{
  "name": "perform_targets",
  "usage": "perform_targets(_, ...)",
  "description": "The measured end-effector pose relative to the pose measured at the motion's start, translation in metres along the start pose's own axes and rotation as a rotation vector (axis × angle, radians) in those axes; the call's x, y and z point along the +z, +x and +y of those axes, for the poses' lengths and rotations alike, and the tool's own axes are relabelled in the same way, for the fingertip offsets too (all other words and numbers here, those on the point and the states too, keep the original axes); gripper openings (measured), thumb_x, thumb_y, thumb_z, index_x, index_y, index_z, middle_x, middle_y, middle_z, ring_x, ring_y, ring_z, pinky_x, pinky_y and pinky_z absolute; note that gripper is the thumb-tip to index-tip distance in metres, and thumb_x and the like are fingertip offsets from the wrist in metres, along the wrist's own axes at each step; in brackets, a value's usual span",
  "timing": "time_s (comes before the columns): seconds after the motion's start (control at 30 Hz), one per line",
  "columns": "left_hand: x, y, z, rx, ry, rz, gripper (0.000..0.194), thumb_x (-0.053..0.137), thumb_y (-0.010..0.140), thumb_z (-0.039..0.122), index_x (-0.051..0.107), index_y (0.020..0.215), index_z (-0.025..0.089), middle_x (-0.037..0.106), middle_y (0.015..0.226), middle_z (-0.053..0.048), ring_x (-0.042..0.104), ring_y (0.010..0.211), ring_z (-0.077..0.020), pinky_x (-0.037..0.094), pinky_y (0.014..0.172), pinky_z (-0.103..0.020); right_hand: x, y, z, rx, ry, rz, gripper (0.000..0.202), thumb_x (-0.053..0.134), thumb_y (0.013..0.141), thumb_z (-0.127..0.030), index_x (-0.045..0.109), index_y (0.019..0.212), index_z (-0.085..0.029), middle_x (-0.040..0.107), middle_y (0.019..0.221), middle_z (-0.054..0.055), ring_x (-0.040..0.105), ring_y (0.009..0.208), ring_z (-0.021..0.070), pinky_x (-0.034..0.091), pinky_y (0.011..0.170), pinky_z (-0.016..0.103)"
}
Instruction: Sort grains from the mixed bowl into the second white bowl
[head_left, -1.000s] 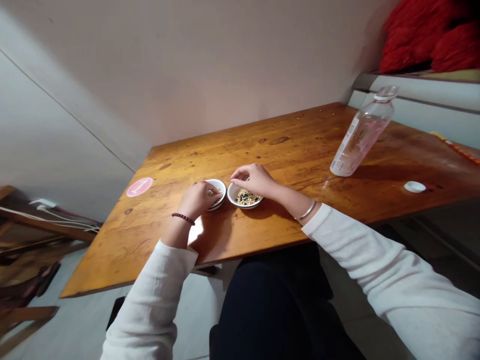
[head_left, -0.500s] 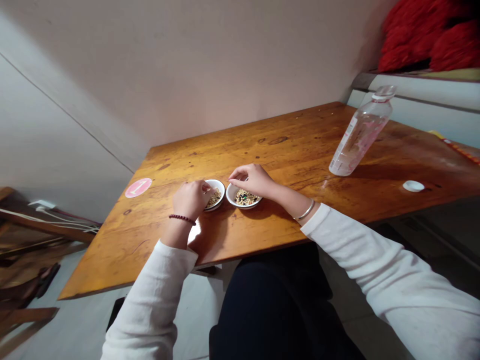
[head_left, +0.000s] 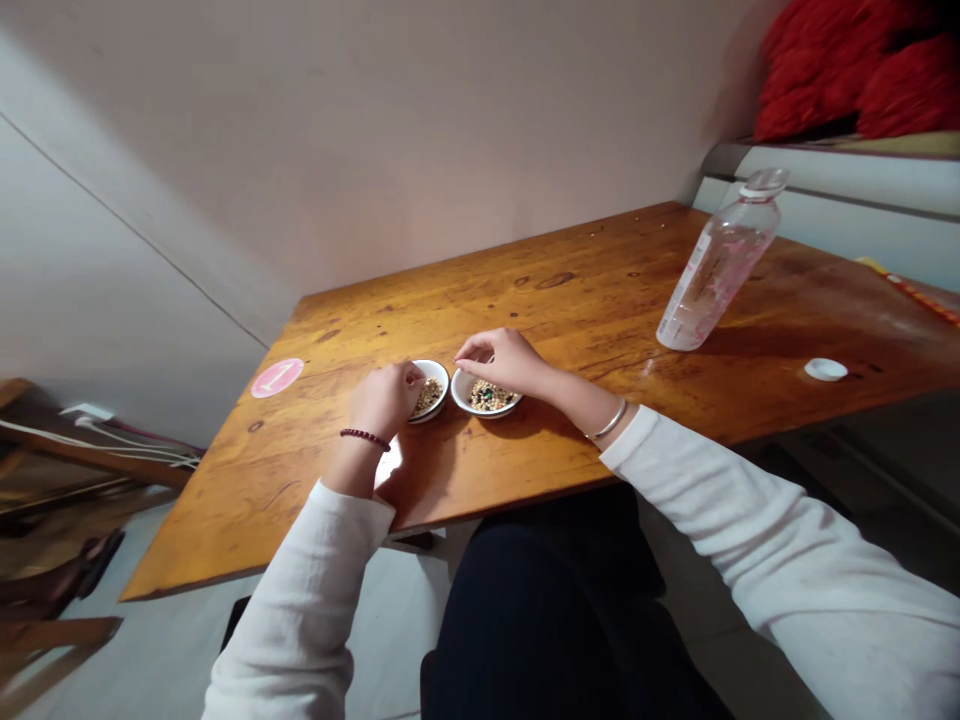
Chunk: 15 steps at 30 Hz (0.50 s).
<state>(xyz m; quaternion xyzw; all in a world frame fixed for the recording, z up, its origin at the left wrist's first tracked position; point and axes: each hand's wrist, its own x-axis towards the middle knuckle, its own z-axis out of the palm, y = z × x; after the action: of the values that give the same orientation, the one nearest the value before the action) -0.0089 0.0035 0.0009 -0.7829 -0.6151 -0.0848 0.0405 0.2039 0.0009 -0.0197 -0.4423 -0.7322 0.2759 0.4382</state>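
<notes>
Two small white bowls with dark rims stand side by side. The left bowl (head_left: 442, 376) holds pale grains or beads, and my left hand (head_left: 384, 400) is over its left side, fingers curled together. What those fingertips hold, if anything, is too small to make out. In the right bowl (head_left: 462, 392) lie pale grains with some dark and green bits. My right hand (head_left: 504, 360) rests at that bowl's far rim, thumb and fingers pinched near its left edge. Anything in this pinch is likewise too small to tell.
The wooden table (head_left: 570, 450) meets a wall behind. A clear bottle (head_left: 716, 270) without a cap stands at the right, near a white cap (head_left: 826, 370). A round pink sticker (head_left: 277, 378) marks the left side. Red fluffy things (head_left: 832, 70) lie at the back right.
The fingers of my left hand have shifted slightly over the left bowl. My right hand has kept nearly the same pose at the right bowl. The bowls have not moved.
</notes>
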Motion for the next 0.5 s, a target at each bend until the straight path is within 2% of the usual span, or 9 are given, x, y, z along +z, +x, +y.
perform_targets(0.13, 0.001, 0.001, 0.0, 0.009, -0.061, 0.102, 0.022, 0.051, 0.086, 0.029, 0.071, 0.095, 0.024, 0.074, 0.099, -0.007, 0.065, 0.089, -0.0261, 0.046, 0.069, -0.031, 0.0, 0.0, 0.002, 0.01, -0.012, 0.013, 0.014, 0.068, 0.078, -0.027, 0.075, 0.085, -0.017, 0.075, 0.08, 0.003, 0.067, 0.071, 0.013, 0.049, 0.066, 0.023)
perform_targets(0.23, 0.001, 0.004, 0.0, 0.008, -0.179, 0.132, 0.019, 0.054, 0.084, 0.029, 0.071, 0.091, 0.024, 0.075, 0.096, -0.006, 0.066, 0.083, -0.0235, 0.046, 0.069, -0.031, 0.0, 0.001, 0.001, 0.017, -0.031, 0.032, 0.014, 0.068, 0.078, -0.028, 0.075, 0.083, -0.017, 0.074, 0.08, 0.004, 0.066, 0.071, 0.0132, 0.048, 0.066, 0.023)
perform_targets(0.33, 0.001, 0.008, 0.004, 0.068, -0.48, 0.128, 0.02, 0.059, 0.082, 0.035, 0.072, 0.09, 0.021, 0.075, 0.09, -0.006, 0.066, 0.077, -0.0197, 0.047, 0.068, -0.029, -0.001, 0.0, -0.001, 0.026, -0.028, 0.057, 0.012, 0.068, 0.077, -0.026, 0.074, 0.081, -0.017, 0.074, 0.078, 0.003, 0.065, 0.07, 0.0131, 0.047, 0.065, 0.023)
perform_targets(0.43, -0.001, 0.008, 0.01, 0.137, -0.799, 0.121, 0.032, 0.068, 0.076, 0.045, 0.069, 0.091, 0.016, 0.074, 0.094, -0.01, 0.068, 0.084, -0.0206, 0.05, 0.07, -0.028, -0.001, 0.0, -0.005, 0.011, -0.003, 0.08, 0.011, 0.067, 0.076, -0.024, 0.074, 0.08, -0.016, 0.073, 0.075, 0.003, 0.064, 0.068, 0.0126, 0.047, 0.064, 0.023)
perform_targets(0.5, -0.003, 0.007, 0.014, 0.131, -0.917, 0.105, 0.04, 0.073, 0.072, 0.049, 0.066, 0.092, 0.015, 0.073, 0.097, -0.013, 0.069, 0.09, -0.0231, 0.051, 0.069, -0.028, -0.002, -0.001, -0.007, -0.004, 0.018, 0.08, 0.01, 0.067, 0.076, -0.023, 0.073, 0.079, -0.015, 0.072, 0.072, 0.003, 0.064, 0.066, 0.012, 0.047, 0.064, 0.022)
